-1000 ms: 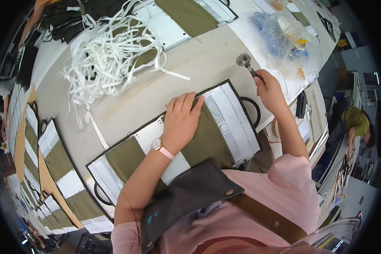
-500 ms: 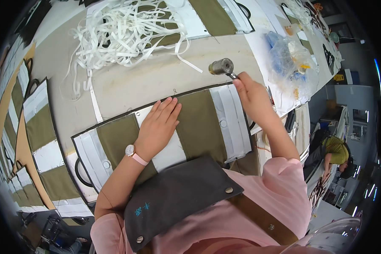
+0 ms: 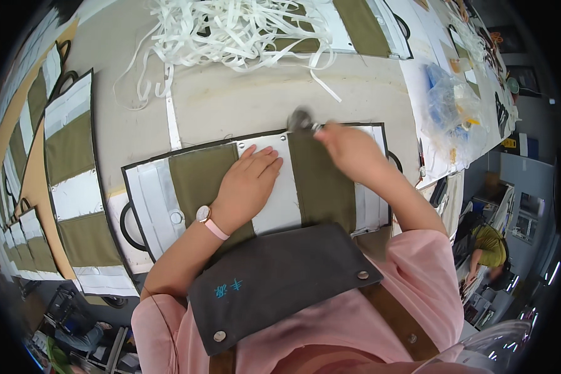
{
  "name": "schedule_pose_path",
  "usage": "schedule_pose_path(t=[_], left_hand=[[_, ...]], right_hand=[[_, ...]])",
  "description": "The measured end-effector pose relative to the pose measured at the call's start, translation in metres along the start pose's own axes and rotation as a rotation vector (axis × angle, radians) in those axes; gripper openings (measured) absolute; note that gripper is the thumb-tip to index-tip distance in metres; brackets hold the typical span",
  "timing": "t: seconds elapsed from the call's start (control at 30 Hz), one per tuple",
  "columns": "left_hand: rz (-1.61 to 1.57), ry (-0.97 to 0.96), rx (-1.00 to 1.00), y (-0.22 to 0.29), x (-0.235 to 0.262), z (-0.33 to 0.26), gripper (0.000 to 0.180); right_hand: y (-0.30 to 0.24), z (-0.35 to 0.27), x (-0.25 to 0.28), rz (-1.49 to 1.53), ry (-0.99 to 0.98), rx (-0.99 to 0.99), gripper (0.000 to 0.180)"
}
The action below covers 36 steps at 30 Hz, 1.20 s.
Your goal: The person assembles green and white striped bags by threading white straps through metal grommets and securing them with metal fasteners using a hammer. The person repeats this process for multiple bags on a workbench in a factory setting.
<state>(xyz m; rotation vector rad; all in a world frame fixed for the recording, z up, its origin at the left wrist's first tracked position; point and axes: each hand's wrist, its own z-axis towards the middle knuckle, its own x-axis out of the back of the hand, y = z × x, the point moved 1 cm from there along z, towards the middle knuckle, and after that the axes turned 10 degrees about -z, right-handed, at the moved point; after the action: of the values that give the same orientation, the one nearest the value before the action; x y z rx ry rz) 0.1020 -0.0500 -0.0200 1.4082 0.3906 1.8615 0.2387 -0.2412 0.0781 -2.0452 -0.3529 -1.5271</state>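
A flat fabric panel (image 3: 324, 193) lies in front of me, with olive and white bands, black binding and a black loop handle at each end. My left hand (image 3: 249, 187) rests flat on its white middle band, fingers stretched out below two small round metal fasteners (image 3: 283, 138) at the far edge. In my right hand (image 3: 355, 153) is a hammer (image 3: 302, 119), gripped by its handle. Its head is blurred and hovers by the panel's far edge, just right of the right-hand fastener. I cannot tell if it touches.
White strapping (image 3: 237, 37) lies tangled at the back of the table, partly over another panel (image 3: 364, 28). More banded panels (image 3: 75, 149) lie at left. Clear and blue plastic bags (image 3: 452, 106) sit at right. Another person (image 3: 489, 246) bends over a surface farther right.
The hammer has come down and left toward the panel's far edge. My left hand has drawn back from that edge, showing a second fastener. The whole view has shifted.
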Motion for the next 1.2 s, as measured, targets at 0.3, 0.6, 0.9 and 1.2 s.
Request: schedule_pose_path(t=[0.3,0.6,0.9,1.2], left_hand=[[-0.125,0.082,0.044,-0.003,0.004,-0.002,0.023],[0.135,-0.202,0.336,0.018,0.081,-0.050,0.047],[0.119,-0.065,0.415,0.015,0.074,-0.075,0.048],[0.140,0.037,0.452,0.010,0.101,-0.091,0.040]], right_hand=[[-0.026,0.010,0.033,-0.138,-0.015,-0.043,0.043],[-0.027,0.009,0.035,-0.264,-0.105,0.065,0.036],[-0.071,0.033,-0.044,-0.193,-0.297,0.193,0.041],[-0.088,0.028,-0.042,-0.224,-0.195,0.214,0.043]])
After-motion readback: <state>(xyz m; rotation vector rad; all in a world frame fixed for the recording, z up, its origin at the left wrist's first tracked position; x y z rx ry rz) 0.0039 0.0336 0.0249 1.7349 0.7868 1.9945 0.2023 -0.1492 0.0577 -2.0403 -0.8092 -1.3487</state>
